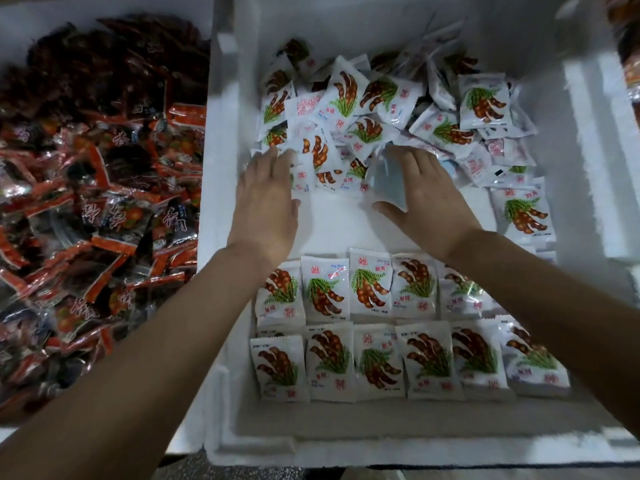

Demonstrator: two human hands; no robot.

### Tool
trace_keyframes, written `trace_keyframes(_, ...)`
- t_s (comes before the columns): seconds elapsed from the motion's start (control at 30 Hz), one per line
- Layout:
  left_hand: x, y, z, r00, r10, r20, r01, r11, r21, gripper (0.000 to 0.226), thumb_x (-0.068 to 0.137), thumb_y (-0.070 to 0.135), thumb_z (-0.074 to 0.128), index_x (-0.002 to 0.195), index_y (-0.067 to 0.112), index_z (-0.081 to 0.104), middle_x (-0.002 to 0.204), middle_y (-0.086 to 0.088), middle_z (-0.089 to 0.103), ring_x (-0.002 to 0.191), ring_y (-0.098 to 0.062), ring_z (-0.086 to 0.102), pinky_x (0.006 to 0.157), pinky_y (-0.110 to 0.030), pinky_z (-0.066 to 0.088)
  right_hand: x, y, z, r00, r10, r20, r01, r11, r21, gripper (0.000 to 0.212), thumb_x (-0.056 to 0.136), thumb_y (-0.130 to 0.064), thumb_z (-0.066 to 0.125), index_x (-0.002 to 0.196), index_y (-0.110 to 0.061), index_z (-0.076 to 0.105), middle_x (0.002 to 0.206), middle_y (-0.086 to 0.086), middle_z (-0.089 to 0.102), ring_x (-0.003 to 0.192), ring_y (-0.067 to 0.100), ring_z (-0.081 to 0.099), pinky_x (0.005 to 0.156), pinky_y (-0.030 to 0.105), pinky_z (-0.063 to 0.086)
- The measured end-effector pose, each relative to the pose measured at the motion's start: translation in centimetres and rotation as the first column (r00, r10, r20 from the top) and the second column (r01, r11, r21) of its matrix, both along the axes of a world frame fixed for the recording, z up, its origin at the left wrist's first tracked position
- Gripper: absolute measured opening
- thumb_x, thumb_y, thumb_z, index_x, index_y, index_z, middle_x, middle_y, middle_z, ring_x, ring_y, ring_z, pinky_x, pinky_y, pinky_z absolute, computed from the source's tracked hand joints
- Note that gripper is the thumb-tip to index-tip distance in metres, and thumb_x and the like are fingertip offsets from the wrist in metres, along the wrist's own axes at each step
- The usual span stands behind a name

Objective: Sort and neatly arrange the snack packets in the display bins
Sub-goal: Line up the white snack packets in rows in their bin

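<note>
bin: white foam bin [571, 216] fills the centre of the head view, its floor partly bare between the two hands.
loose pile: white snack packets [374, 109] printed with brown pods and green leaves lie jumbled across the far half of the bin, overlapping at mixed angles, some face down.
sorted rows: two neat rows of the same packets [374, 327] lie flat along the near edge of the bin, side by side, the far row partly overlapping the near row.
stray packet: one packet [524, 213] lies face up against the right side of the bin, between the pile and the rows.
left hand: left hand [265, 199] reaches in palm down, fingers extended and close together, thumb spread toward the centre; fingertips touch the near left edge of the loose pile. nothing is clasped.
right hand: right hand [420, 197] reaches in palm down, fingers extended and slightly apart, thumb spread toward the centre; fingertips rest on the near edge of the pile. whether a packet is pinned beneath the palm cannot be told.
neighbouring bin: second white bin [204, 15] at the left holds a heap of red and black snack packets [93, 188], unsorted.
</note>
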State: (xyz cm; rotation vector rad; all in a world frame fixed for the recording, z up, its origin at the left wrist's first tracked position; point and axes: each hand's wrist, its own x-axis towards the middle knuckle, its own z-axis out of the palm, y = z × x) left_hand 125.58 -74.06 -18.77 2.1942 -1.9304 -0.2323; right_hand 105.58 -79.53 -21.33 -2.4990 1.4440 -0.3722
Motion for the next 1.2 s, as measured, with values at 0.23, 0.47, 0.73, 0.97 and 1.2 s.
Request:
trace_keyframes(0.23,-0.4,-1.6,0.1,0.969,0.053,0.242,-0.054,0.999,-0.001,0.031,0.092,0.002,0.054,0.122,0.008,0.05,0.127,-0.015,0.048,0.121,-0.034,0.038,0.096,-0.038,0.024,3.6,-3.4,-0.2,0.999,0.032,0.0,-0.032,0.999,-0.007,0.061,0.096,-0.026,0.052,0.146,-0.004,0.026,0.152,0.013,0.029,0.14,0.029,0.024,0.116,0.036,0.017)
trace_keyframes(0.47,-0.1,-1.0,0.4,0.961,-0.056,0.272,0.06,0.998,-0.009,0.028,0.1,0.016,0.048,0.125,0.005,0.052,0.118,-0.018,0.061,0.117,-0.035,0.045,0.088,-0.034,0.023,4.0,-5.2,2.3,0.996,-0.068,0.06,0.073,0.993,-0.093,0.018,0.096,-0.014,0.047,0.108,-0.01,0.06,0.1,0.013,0.067,0.09,0.034,0.061,0.079,0.044,0.052)
trace_keyframes(0.73,-2.8,1.5,2.5,0.77,0.188,-0.61,-0.237,0.971,-0.001,0.023,0.101,0.023,0.045,0.113,0.005,0.054,0.074,0.002,0.058,0.065,0.003,0.057,0.057,-0.015,0.041,2.3,1.6,3.0,0.848,0.07,0.525,-0.029,0.996,-0.085,0.029,0.092,-0.018,0.059,0.12,-0.016,0.065,0.11,0.005,0.067,0.09,0.019,0.065,0.075,0.039,0.056)
trace_keyframes(0.97,-4.9,3.8,2.5,0.013,0.594,-0.805,-0.174,0.794,0.583,0.038,0.102,0.036,0.042,0.12,0.008,0.06,0.098,-0.008,0.07,0.083,-0.016,0.067,0.074,-0.029,0.056,0.0,7.6,1.0,0.782,0.162,0.602,-0.239,0.97,0.049,0.04,0.093,-0.027,0.053,0.129,-0.011,0.055,0.122,-0.003,0.051,0.118,0.006,0.049,0.103,0.014,0.036)
trace_keyframes(1.2,-5.4,6.4,1.9,0.124,0.514,-0.849,-0.056,0.858,0.511,0.034,0.095,0.032,0.055,0.121,0.011,0.06,0.109,-0.01,0.072,0.094,-0.019,0.069,0.082,-0.035,0.057,-0.6,9.6,1.8,0.673,0.001,0.74,-0.292,0.919,0.264,0.024,0.095,-0.027,0.048,0.115,-0.017,0.056,0.128,-0.001,0.051,0.127,0.004,0.044,0.105,0.023,0.038)
